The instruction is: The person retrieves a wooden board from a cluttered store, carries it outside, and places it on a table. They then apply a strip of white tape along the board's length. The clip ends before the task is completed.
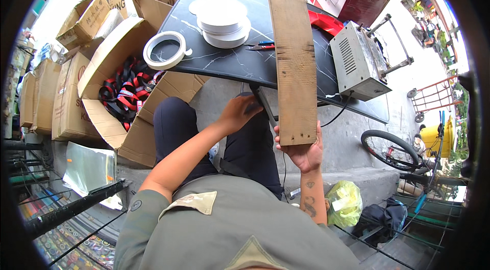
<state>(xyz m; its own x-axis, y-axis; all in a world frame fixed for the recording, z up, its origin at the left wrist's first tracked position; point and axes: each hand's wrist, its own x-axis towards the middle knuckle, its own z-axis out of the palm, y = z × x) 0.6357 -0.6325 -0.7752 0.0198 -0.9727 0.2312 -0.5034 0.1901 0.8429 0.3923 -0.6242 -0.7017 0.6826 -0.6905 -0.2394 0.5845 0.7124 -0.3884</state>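
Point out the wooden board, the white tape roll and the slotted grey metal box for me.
Wooden board (295, 60): head view, middle of its broad face.
White tape roll (170, 64): head view, lower part of its ring.
Slotted grey metal box (348, 60): head view, its slotted side.

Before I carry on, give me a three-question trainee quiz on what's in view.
1. Which hand holds the board?
2. True or false: the tape lies left of the white stack.
3. Fill in: the box beside the tape holds red-and-____ straps.

Key: 1. The right hand, fingers at its near end. 2. True. 3. Black.
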